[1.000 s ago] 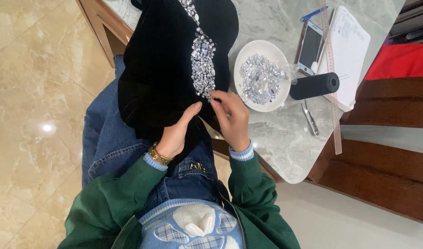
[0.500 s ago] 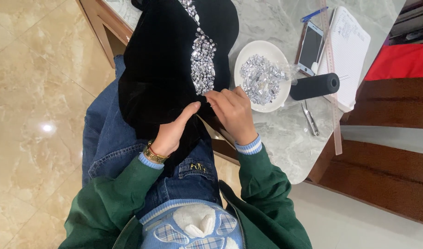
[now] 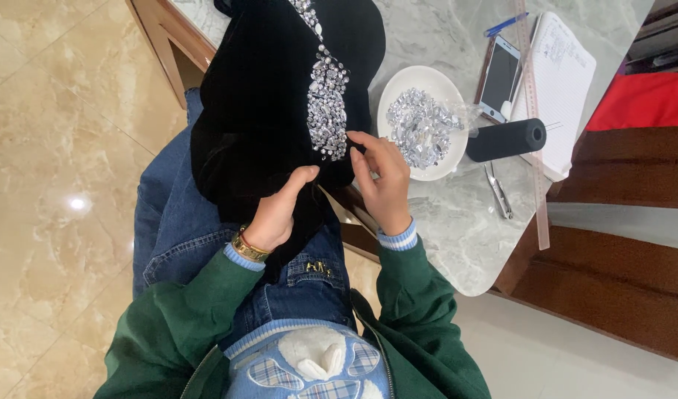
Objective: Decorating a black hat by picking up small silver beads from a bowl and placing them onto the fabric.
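A black velvet garment (image 3: 265,96) hangs from the marble table over my lap. A strip of silver rhinestones (image 3: 327,103) runs down its front. My left hand (image 3: 280,210) grips the garment's lower edge from beneath, thumb pressed on top. My right hand (image 3: 383,181) pinches the fabric right at the bottom end of the rhinestone strip; whether it holds a needle is too small to tell. Just beyond my right hand stands a white bowl (image 3: 398,81) full of loose silver rhinestones (image 3: 422,125).
A black thread spool (image 3: 507,139) lies right of the bowl. Small metal snips (image 3: 499,191) lie near the marble table's edge (image 3: 457,251). A phone (image 3: 500,78), a blue pen (image 3: 506,24), a notebook (image 3: 561,81) and a long ruler (image 3: 535,148) lie farther back. Red cloth (image 3: 642,100) is at right.
My right hand has shifted slightly up toward the bottom of the rhinestone strip. My left hand has kept its grip on the fabric.
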